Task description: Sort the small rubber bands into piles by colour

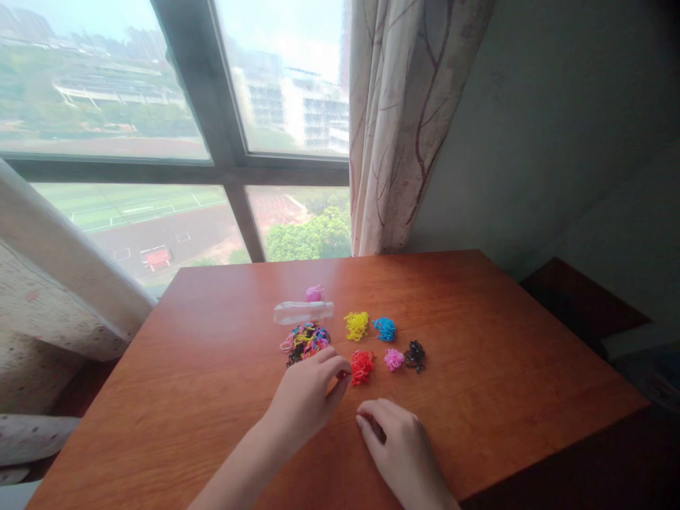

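Note:
My left hand reaches over the front of a mixed pile of small coloured rubber bands. Its thumb and forefinger are pinched together at the left edge of a red rubber band pile; whatever is between the tips is too small to make out. Lower on the table, my right hand rests with curled fingers, thumb tip close to the forefinger and nothing visible in it. Beyond the red bands lie a yellow pile and a blue pile. Pink bands sit beside black ones.
A clear plastic bottle-like container lies on its side behind the mixed pile, with a pink-purple object just past it. The wooden table ends near a window and a patterned curtain.

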Demonstrator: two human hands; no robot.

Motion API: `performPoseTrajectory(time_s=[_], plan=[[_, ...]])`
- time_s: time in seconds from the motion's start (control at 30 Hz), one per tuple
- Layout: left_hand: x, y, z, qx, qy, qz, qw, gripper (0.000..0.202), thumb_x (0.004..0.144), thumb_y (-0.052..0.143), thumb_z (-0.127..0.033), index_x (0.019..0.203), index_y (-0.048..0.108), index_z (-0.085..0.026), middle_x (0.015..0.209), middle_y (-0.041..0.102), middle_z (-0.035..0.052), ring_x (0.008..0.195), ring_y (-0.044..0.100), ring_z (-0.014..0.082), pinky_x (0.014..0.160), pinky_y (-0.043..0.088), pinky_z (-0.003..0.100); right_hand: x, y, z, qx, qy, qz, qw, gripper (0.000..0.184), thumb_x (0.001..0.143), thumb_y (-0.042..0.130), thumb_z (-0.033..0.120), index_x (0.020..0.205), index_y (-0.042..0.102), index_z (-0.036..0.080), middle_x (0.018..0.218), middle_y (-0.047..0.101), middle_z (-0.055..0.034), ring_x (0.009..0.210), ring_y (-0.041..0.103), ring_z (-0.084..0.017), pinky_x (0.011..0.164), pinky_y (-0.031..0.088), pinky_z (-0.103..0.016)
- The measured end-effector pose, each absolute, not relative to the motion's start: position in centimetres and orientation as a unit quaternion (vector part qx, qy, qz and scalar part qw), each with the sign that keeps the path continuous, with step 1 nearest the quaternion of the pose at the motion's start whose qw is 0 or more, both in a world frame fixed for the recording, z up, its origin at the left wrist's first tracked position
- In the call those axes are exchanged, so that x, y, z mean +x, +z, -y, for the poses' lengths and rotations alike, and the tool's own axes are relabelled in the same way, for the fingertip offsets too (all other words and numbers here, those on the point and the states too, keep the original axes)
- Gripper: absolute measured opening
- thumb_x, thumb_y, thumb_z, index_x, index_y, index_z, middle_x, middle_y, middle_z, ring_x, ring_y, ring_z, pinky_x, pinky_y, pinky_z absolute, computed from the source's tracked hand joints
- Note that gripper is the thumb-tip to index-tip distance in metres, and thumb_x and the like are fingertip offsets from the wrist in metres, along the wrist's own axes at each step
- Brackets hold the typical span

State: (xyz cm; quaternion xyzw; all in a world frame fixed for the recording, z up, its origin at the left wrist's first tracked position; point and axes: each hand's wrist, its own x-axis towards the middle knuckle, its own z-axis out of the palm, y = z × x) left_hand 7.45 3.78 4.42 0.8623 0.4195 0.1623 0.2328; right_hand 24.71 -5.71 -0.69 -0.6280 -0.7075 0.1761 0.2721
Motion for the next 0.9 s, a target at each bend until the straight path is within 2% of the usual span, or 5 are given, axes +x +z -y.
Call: performPoseTrajectory(time_s=[0.23, 0.37, 0.5, 0.7, 0.9], plan=[[9.6, 4.2, -5.3, 0.872, 0.139, -0.430, 0.189, 0.017, 0.090, 0.050, -0.022, 0.092, 0.066, -0.024, 0.094, 0.069, 0.0025, 0.079, 0.066, 0.0162, 0.066, 0.045, 0.024, 24.8, -0.7, 6.0, -0.627, 0.195, 0.703, 0.275, 0.018, 0.089, 0.052, 0.012, 0.087, 0.066, 0.024, 0.077, 0.066, 0.0026, 0.068, 0.062, -0.015, 0.063, 0.038, -0.024], [6.5, 4.6, -5.8, 0.851, 0.146, -0.478, 0.162, 0.020, 0.094, 0.045, -0.028, 0.091, 0.063, -0.023, 0.097, 0.070, 0.0034, 0.082, 0.066, 0.0182, 0.068, 0.045, 0.026, 24.4, -0.2, 5.7, -0.637, 0.192, 0.699, 0.263, 0.016, 0.089, 0.054, 0.012, 0.083, 0.064, 0.024, 0.075, 0.066, 0.0033, 0.066, 0.061, -0.014, 0.062, 0.035, -0.024], [2.4, 4.5, -6.4, 0.802, 0.145, -0.568, 0.114, 0.021, 0.095, 0.044, -0.036, 0.097, 0.061, -0.025, 0.091, 0.070, 0.0000, 0.075, 0.066, 0.0161, 0.062, 0.042, 0.024, 23.2, 0.7, 4.9, -0.650, 0.181, 0.692, 0.256, 0.015, 0.090, 0.056, 0.014, 0.086, 0.065, 0.025, 0.078, 0.068, 0.0033, 0.067, 0.063, -0.015, 0.061, 0.034, -0.025], [0.5, 3.2, -6.0, 0.790, 0.121, -0.586, 0.135, 0.026, 0.094, 0.044, -0.038, 0.113, 0.058, -0.027, 0.109, 0.069, 0.0014, 0.086, 0.069, 0.0180, 0.068, 0.046, 0.025, 19.9, 3.1, 2.0, -0.694, 0.142, 0.687, 0.164, 0.014, 0.091, 0.059, 0.018, 0.100, 0.066, 0.025, 0.083, 0.072, -0.0021, 0.072, 0.069, -0.021, 0.059, 0.038, -0.026], [1.0, 2.9, -4.8, 0.797, 0.106, -0.566, 0.181, 0.019, 0.093, 0.045, -0.032, 0.100, 0.061, -0.025, 0.096, 0.066, 0.0018, 0.081, 0.065, 0.0183, 0.069, 0.045, 0.027, 16.9, 3.7, -0.5, -0.714, 0.141, 0.680, 0.086, 0.014, 0.093, 0.056, 0.018, 0.104, 0.063, 0.021, 0.089, 0.073, -0.0074, 0.078, 0.070, -0.023, 0.061, 0.042, -0.027]])
